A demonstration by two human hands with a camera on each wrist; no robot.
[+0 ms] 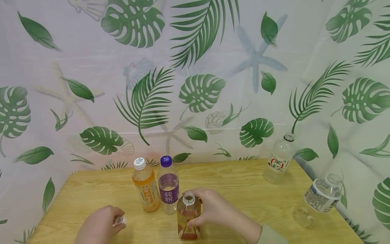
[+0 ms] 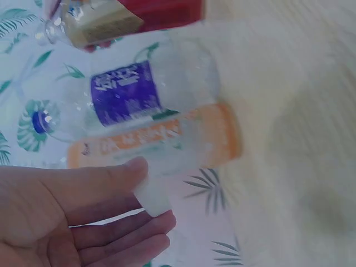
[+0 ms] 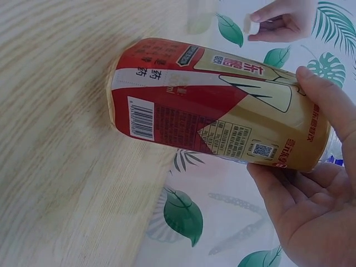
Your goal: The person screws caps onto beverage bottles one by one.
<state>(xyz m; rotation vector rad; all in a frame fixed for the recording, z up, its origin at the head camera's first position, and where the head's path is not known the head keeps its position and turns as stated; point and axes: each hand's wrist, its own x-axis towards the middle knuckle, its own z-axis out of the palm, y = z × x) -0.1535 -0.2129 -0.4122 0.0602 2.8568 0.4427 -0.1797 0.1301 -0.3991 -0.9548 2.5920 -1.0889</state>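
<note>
My right hand point(image 1: 210, 206) grips a drink bottle point(image 3: 211, 105) with a red and gold label round its upper part. In the head view its mouth is uncapped and it stands upright near the front of the table. My left hand point(image 1: 102, 223) pinches a small white bottle cap point(image 2: 153, 197) between thumb and fingers, left of the bottles. Just behind the gripped bottle stands a clear bottle point(image 1: 169, 189) with a purple label and purple cap. Beside that is an orange-labelled bottle point(image 1: 146, 186) with a white cap.
Two uncapped clear bottles stand on the right of the wooden table point(image 1: 237, 189): one with a red and white label point(image 1: 278, 162) near the back edge, another with a silvery label point(image 1: 321, 196) near the right edge. A leaf-patterned cloth point(image 1: 213, 135) hangs behind.
</note>
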